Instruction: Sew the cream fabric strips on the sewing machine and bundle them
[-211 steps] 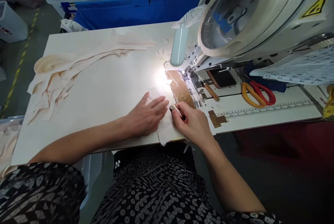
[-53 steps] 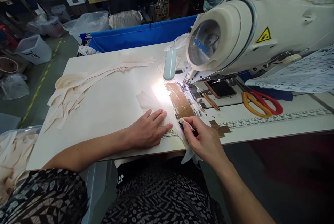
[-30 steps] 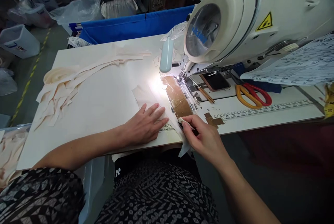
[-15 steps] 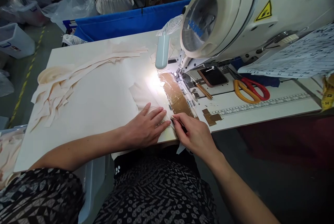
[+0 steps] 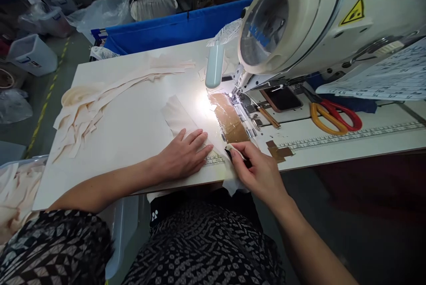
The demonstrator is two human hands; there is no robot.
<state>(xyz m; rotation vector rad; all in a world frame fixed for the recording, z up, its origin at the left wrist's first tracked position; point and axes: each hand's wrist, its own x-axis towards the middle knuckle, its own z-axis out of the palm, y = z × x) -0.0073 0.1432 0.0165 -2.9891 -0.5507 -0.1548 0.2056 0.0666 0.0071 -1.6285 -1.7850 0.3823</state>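
A pale cream fabric piece (image 5: 178, 114) lies on the white table, lit brightly by the machine lamp. My left hand (image 5: 183, 156) rests flat over its lower part, fingers stretched out and slightly apart. Beside it, my right hand (image 5: 258, 167) pinches the edge of the fabric between thumb and forefinger. Something dark shows under those fingers, too hidden to name. A loose end of cloth hangs over the table's front edge below. The sewing machine (image 5: 299, 14) stands just beyond my right hand, with brown tape (image 5: 229, 119) on the surface by its needle area.
Cream fabric strips (image 5: 81, 116) are heaped at the left. On the right lie red-and-yellow scissors (image 5: 336, 116), a phone (image 5: 281, 98), a wooden-handled tool (image 5: 269, 118) and a printed ruler (image 5: 359, 134). A blue cloth barrier (image 5: 159, 28) runs behind the table (image 5: 133, 143).
My right hand has drawn slightly to the right, and a folded fabric edge now shows at its fingertips. The left hand stays flat on the cloth. The whole view has shifted a little.
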